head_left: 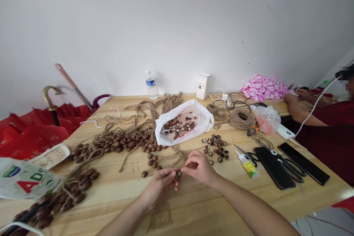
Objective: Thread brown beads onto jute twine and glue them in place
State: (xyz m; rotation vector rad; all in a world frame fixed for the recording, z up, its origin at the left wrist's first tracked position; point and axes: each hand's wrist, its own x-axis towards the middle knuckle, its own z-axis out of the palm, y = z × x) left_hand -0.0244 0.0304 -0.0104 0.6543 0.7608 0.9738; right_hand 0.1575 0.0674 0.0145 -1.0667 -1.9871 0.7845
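So both hands are meeting low over the wooden table point(193, 206), pinching one small brown nut shell point(178, 174) between them. The left hand point(162, 184) is curling its fingertips closed on it, and the right hand point(199, 167) is gripping it from the other side with jute twine point(171, 158) trailing off behind. Loose shells point(217, 147) are sitting just beyond, near a white plastic bag point(184, 125) holding more.

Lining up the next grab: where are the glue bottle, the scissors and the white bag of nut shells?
glue bottle point(248, 165), head view, on its white body.
scissors point(290, 166), head view, on the black handles.
white bag of nut shells point(206, 120), head view, on its right rim.
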